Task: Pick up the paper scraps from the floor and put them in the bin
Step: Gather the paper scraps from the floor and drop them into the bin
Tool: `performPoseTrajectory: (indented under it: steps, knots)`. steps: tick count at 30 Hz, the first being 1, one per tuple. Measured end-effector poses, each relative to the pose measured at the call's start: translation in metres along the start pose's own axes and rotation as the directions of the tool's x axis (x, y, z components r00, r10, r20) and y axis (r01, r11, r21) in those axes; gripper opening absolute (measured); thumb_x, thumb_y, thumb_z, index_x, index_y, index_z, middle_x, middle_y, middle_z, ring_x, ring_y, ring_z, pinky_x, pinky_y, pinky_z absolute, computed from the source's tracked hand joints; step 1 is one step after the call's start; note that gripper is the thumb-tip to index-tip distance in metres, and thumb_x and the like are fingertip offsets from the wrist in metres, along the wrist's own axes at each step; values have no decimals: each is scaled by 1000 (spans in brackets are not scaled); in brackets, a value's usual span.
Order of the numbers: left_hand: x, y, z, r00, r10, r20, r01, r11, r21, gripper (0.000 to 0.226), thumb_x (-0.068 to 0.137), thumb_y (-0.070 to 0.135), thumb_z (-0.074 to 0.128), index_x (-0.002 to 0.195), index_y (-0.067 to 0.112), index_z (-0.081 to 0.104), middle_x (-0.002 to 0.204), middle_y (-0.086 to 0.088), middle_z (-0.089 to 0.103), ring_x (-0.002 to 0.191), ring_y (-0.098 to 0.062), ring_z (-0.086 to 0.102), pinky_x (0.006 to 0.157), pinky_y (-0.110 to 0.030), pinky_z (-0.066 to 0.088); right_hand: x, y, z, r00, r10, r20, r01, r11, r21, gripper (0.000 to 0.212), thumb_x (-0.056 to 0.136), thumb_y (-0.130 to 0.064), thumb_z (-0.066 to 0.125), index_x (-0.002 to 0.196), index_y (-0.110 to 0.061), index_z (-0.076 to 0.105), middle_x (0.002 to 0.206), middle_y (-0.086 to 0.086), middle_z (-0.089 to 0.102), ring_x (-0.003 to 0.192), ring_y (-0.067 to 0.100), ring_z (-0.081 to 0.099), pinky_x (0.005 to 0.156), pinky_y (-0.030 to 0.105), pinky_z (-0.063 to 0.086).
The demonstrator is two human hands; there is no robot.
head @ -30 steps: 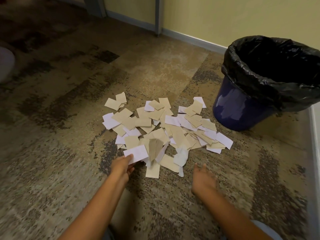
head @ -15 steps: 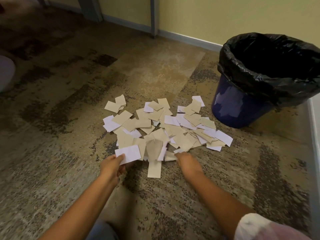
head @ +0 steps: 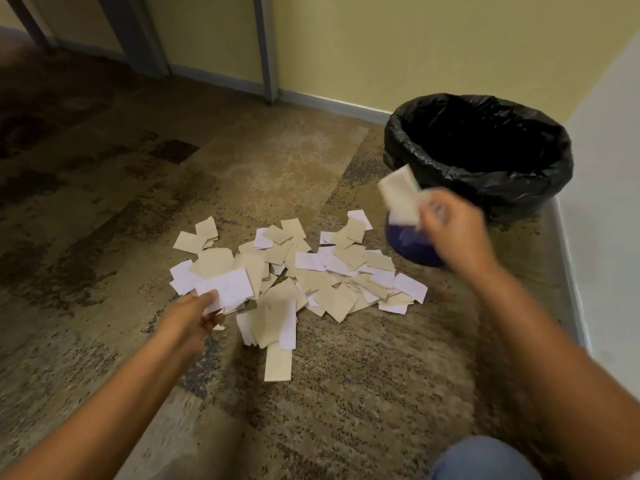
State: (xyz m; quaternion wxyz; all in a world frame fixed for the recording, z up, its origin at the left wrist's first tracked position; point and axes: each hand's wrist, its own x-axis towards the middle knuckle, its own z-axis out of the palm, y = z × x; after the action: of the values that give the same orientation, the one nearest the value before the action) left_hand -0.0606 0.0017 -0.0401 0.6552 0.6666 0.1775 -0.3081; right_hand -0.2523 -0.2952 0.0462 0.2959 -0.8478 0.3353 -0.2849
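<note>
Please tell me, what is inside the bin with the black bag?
Inside the bin, only the black bag lining shows, and its inside is too dark to tell whether scraps lie there. The right hand holds scraps before the rim, not yet inside.

Office-like interior, patterned carpet tiles [head: 242,161], grey skirting [head: 332,103], lined bin [head: 485,188]

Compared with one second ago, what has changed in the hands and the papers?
The right hand took scraps from the pile's near edge and lifted them toward the bin. The left hand still pinches its white scrap. Pile and bin unchanged.
</note>
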Motion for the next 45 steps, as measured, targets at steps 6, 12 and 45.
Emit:
performPoseTrajectory:
  steps: [6,12,45]
  knots:
    - [0,34,29,999,41,26,-40,998,-52,15,92,3,54,80,11,49,86,-6,55,71,-17,54,40,-17,53,100,17,-68,961,237,-144,-236,971,26,33,96,-32,47,125,-17,53,117,14,62,85,23,68,68,31,56]
    - [-7,64,73,998,51,42,-48,996,-72,3,93,4,54,95,6,52,93,-11,56,66,-18,54,37,-17,50,65,27,-58,953,24,-304,-95,970,-222,52,94,-42,47,139,-17,40,128,6,59,107,25,60,85,38,47]
    - [-72,109,309,907,237,347,-261,965,22,22,89,23,61,84,3,54,71,-5,56,55,-12,57,51,-22,56,-122,78,130,402,486,776,243,760,-603,82,95,-18,55,152,-23,-3,157,19,-15,143,47,-5,110,59,27]
